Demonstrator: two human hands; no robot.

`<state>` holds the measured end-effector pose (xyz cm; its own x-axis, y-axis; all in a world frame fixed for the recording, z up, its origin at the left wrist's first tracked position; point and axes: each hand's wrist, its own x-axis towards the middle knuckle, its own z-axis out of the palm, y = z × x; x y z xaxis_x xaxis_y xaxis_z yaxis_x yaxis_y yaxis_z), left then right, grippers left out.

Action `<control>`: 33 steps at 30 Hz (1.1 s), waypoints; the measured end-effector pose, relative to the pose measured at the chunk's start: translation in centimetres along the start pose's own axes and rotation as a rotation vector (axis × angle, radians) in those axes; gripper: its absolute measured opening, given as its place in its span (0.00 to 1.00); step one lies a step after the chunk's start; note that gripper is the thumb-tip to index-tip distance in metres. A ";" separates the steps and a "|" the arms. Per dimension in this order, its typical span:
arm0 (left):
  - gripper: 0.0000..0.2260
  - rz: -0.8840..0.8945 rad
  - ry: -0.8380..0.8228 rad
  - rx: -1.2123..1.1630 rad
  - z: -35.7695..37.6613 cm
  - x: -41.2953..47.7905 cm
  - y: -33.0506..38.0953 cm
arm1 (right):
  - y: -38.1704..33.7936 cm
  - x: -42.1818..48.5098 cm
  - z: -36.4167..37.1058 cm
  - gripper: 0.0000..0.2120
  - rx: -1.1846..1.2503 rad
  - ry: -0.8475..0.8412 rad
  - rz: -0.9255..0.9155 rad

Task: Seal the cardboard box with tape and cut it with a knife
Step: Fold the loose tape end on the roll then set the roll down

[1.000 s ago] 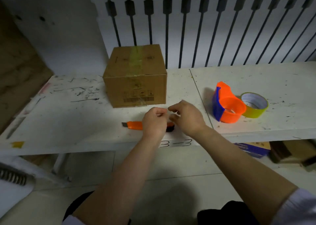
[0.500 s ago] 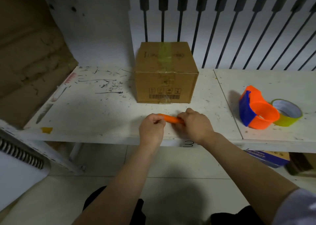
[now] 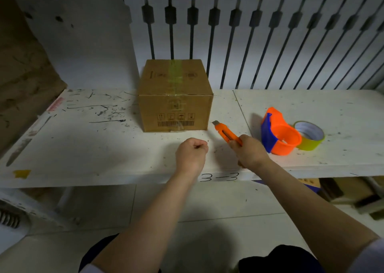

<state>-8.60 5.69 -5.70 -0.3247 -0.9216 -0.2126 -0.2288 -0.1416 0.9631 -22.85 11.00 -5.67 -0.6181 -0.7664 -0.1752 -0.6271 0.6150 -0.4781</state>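
Box (image 3: 175,98) sits taped by the bench's back edge; right hand (image 3: 250,153) grips the knife (image 3: 226,134), left hand (image 3: 192,153) fisted empty; cutting remains.

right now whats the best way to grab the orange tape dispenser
Take the tape dispenser by its blue handle side, coming from the left front with the right hand once the knife is set down. The round orange hoop faces right, close against the tape roll, so that side looks crowded.

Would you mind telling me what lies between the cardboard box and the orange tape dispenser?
In the head view, the orange knife, held in the right hand, lies between the cardboard box and the tape dispenser.
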 end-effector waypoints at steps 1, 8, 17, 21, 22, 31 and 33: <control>0.04 0.004 -0.015 0.008 0.4 0.0 0.2 | 0.3 0.2 -0.2 0.16 0.050 -0.002 0.021; 0.07 0.014 -0.063 0.048 2.8 0.7 0.5 | 1.7 0.8 -0.7 0.11 0.423 -0.009 0.169; 0.08 0.005 -0.095 0.059 4.2 1.4 0.3 | 2.7 1.7 -0.4 0.09 0.414 0.014 0.169; 0.10 0.008 -0.094 0.058 4.8 1.8 0.4 | 2.9 2.7 -0.1 0.12 0.274 0.050 0.164; 0.10 0.008 -0.095 0.062 5.0 1.9 0.4 | 2.8 2.8 0.0 0.14 0.223 0.067 0.150; 0.05 0.027 -0.076 0.118 6.4 3.3 0.4 | 1.9 5.0 1.2 0.27 -0.088 0.190 0.084; 0.05 0.036 -0.071 0.131 6.5 3.7 0.5 | 1.9 5.4 1.2 0.29 -0.147 0.176 0.090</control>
<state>-15.91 4.59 -7.05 -0.3980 -0.8966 -0.1944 -0.3327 -0.0564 0.9414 -26.81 7.82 -8.58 -0.7396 -0.6711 -0.0523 -0.6201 0.7095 -0.3348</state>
